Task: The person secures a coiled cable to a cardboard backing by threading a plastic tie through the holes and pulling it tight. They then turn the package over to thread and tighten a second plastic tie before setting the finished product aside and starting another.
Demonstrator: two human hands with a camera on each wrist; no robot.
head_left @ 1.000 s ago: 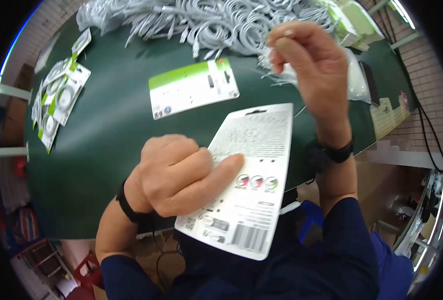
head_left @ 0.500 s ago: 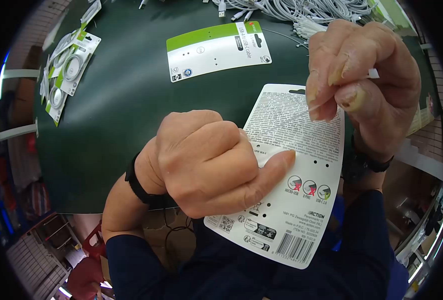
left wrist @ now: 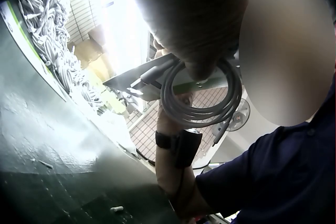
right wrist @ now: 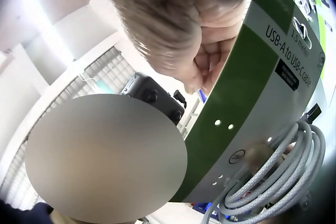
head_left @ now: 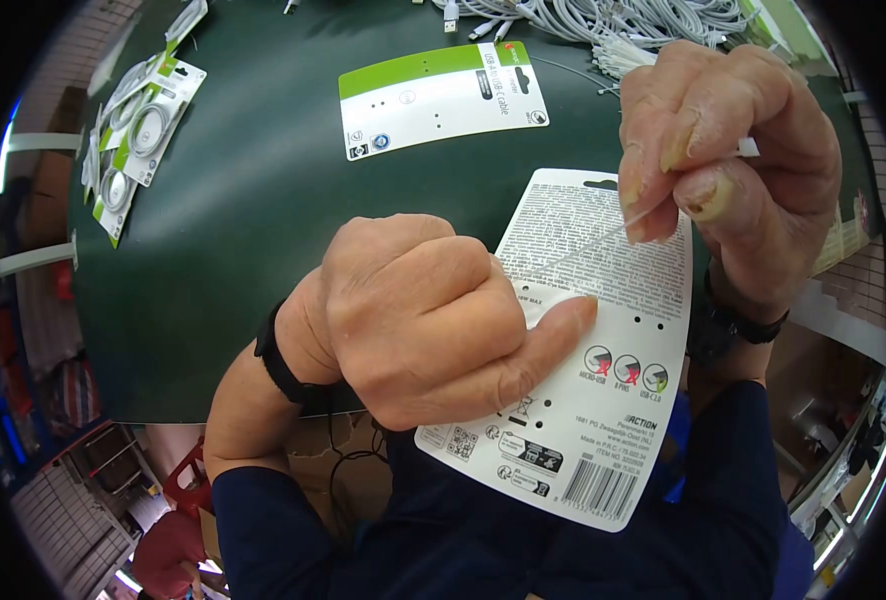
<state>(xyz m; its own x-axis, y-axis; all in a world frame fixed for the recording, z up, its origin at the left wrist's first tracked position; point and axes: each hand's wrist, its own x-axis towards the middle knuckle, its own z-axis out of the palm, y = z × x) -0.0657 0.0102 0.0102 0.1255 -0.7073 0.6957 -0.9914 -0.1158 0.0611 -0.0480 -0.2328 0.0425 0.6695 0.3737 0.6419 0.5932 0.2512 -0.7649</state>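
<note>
My left hand (head_left: pixel 428 320) grips a printed cardboard packaging card (head_left: pixel 603 400), thumb lying on its text-covered back. Against the card's front sits a coiled grey USB cable (right wrist: pixel 310 161), held by fingers of the same hand; its loops (left wrist: pixel 170 103) hang below the card in the left wrist view. Over the card's upper right, my right hand (head_left: pixel 748 165) pinches a thin, clear plastic cable tie (head_left: pixel 593 240) between thumb and fingers. The tie's strip runs down to the card beside the left knuckles. In the right wrist view, the card's green front (right wrist: pixel 236 82) stands close to the right hand.
Another flat card (head_left: pixel 443 100) lies face up on the dark green table (head_left: pixel 233 240). Carded cables (head_left: pixel 143 130) are heaped at the left. A pile of loose grey cables (head_left: pixel 653 20) lies at the back, with a bunch of white cable ties (head_left: pixel 618 58) before it.
A second ago my right hand was farther back, near the cable ties; it has come in over the card with the tie. The head view has shifted. Over the last half second little differs.
</note>
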